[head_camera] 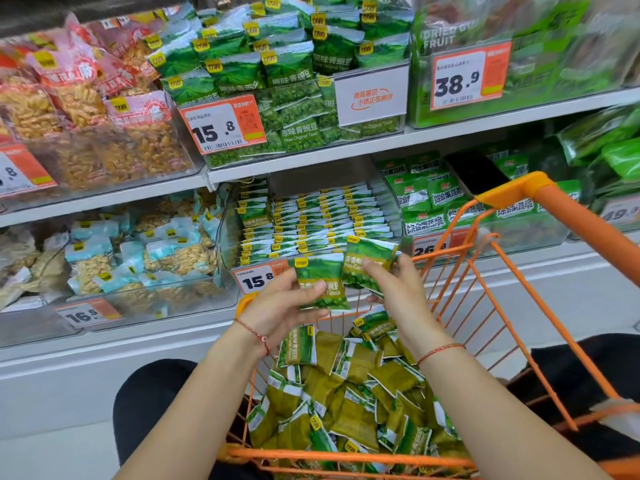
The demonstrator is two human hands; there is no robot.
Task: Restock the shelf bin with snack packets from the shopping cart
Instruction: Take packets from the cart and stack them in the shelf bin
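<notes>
My left hand (282, 308) grips a green pea snack packet (320, 275) by its lower left side. Beside it, my right hand (394, 289) pinches a second green packet (367, 259), tilted to the right. Both packets hang above the front of the orange shopping cart (512, 278), in front of the lower shelf bin (225, 223). That clear bin holds neat upright rows of the same green packets (311, 220). Several loose green packets (349, 393) lie piled in the cart below my forearms.
A price tag reading 15.8 (258, 277) sits on the bin's front. Clear bins of peanut packs (138, 258) stand to the left and green vegetable crisp packs (433, 199) to the right. The upper shelf (346, 157) carries more green pea packets and orange snacks.
</notes>
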